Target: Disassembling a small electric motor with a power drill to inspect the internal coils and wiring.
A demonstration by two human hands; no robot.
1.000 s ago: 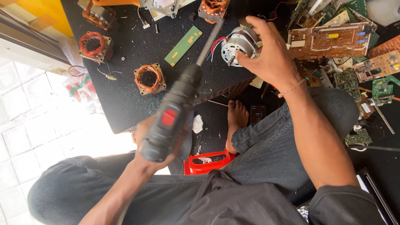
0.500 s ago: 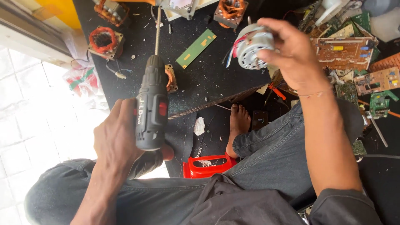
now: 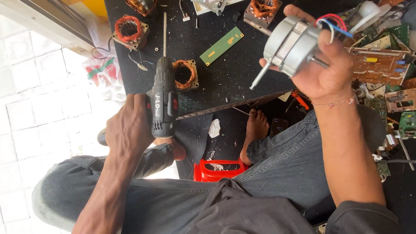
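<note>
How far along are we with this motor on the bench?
Done: several copper-wound stators already lie stripped on the black table. In hand: the right hand holds a closed silver motor up, shaft out, wires attached; the left hand grips the cordless drill, long bit pointing away. Left: the drill is not yet on the motor, whose housing is unopened.

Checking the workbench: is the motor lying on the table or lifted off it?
Lifted off: the right hand holds the motor above the table.
</note>
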